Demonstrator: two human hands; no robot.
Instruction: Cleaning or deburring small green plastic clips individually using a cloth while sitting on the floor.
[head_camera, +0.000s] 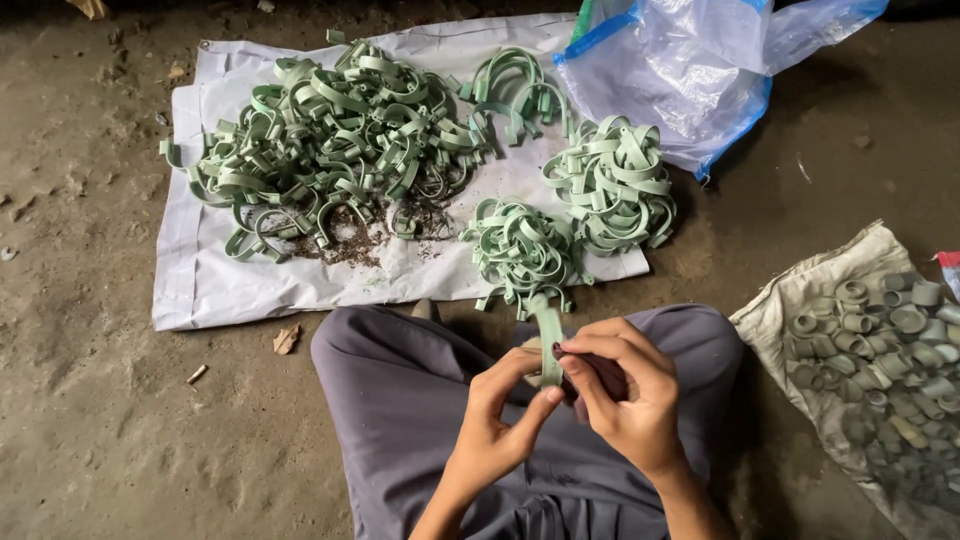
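Bare, dusty earth floor (90, 420) fills the view, with the person seated on it, grey-trousered knees (400, 390) spread so the lap serves as a working spot. Ahead of the knees lies a white sheet (200, 290), spread out to keep the pieces off the dirt. On it rests a big tangled heap of pale green clips (330, 130), with dark grit beneath its near edge. Two smaller bundles (610, 185) sit apart to the right on the same sheet, looking neater and sorted away from the loose heap; the nearer bundle (520, 250) lies just beyond the knees, within easy reach. A clear plastic bag with blue edging (690, 70) slumps at the sheet's far right corner. To the person's right, a worn sack (780, 310) holds short grey-green rings (880, 350).

Over the lap, both hands meet on a single green strip (549, 335). The left hand (500, 420) pinches its lower end between thumb and forefinger. The right hand (625, 390) grips it from the other side, fingers curled round, so the strip stands upright between them, close to the eyes for fine work.
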